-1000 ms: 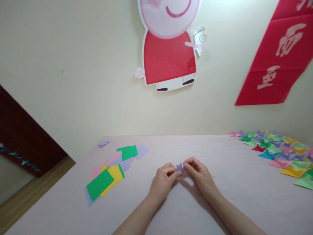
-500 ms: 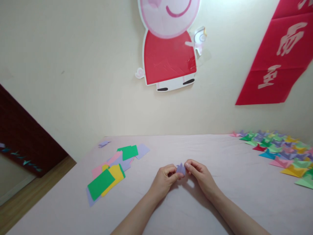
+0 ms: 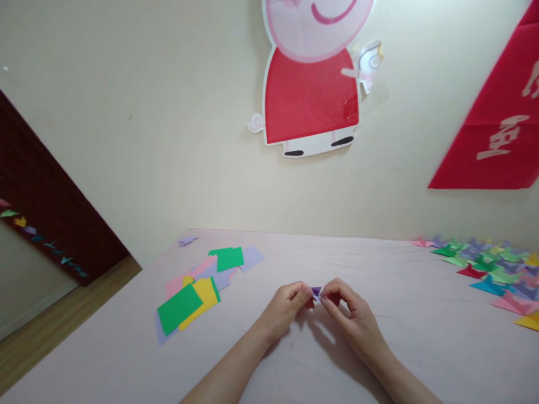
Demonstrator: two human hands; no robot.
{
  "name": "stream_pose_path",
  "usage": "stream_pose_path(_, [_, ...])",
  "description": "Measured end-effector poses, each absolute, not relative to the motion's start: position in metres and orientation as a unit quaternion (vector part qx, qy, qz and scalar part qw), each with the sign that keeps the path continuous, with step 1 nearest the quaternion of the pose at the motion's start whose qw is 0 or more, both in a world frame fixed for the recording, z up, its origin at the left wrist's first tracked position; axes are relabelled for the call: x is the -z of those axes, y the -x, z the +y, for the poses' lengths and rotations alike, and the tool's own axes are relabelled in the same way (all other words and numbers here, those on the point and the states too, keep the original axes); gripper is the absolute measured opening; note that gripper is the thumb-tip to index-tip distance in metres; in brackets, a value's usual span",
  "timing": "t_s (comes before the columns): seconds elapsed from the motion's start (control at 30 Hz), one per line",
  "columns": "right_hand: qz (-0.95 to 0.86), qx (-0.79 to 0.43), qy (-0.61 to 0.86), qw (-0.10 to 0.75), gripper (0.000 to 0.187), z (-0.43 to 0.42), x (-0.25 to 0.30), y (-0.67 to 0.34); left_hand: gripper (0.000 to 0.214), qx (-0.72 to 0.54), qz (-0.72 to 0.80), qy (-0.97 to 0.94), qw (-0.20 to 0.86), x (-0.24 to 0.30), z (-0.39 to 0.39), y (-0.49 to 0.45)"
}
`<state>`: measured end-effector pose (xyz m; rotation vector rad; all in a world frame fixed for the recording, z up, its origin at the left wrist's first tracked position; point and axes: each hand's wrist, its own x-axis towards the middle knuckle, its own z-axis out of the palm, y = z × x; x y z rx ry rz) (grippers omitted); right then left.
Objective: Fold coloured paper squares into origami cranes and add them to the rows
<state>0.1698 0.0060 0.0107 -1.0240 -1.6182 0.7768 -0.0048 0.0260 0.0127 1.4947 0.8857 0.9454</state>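
Table (image 3: 379, 348) with pale pink cover ran up against the cream wall. It was the work surface, with both forearms lying on it for support.

Red banner (image 3: 497, 140) and cartoon pig cutout (image 3: 311, 95) were stuck to the wall, decoration only.

Finished folded paper pieces (image 3: 492, 266) were spread on the far right of the table, well apart from the hands, probably parked out of the way. The flat coloured sheets (image 3: 197, 286) (green, yellow, pink, lilac, loosely overlapped) lay on the left within easy reach of the left hand, and read as the supply pile. One small lilac folded bit (image 3: 187, 241) sat alone near the back-left corner.

Left hand (image 3: 286, 308) and right hand (image 3: 351, 314) met at table centre, just above the cover. Both were pinched by thumb and fingertips on the small purple folded paper (image 3: 315, 291), one from each side. Grip looked tight and close, the kind you need to press a small crease.

Versus half a second earlier:
- The purple paper stood up taller between the fingers. Now only a dark tip showed.
- The fingertips had closed in nearly to touching.
- The head had turned left, so pig and banner slid right, the banner was partly cut off, and more of the dark door frame (image 3: 50, 224) showed.
- Both piles were unmoved.
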Motion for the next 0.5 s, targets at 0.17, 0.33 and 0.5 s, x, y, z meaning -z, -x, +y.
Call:
stream_pose_path(0.17, [-0.678,-0.319,0.435,0.499,0.016,0.005,-0.012,-0.169,0.029,-0.366,0.377,-0.667,0.529,-0.017,0.021,0.005])
stream_pose_path(0.33, [-0.704,-0.275,0.440,0.485,0.014,0.008,-0.005,-0.170,0.010,-0.352,0.375,-0.693,0.504,-0.019,0.020,0.005])
stream_pose_path(0.5, [-0.759,-0.166,0.451,0.439,0.015,0.007,-0.004,-0.170,0.005,-0.361,0.397,-0.695,0.478,-0.014,0.019,0.001])
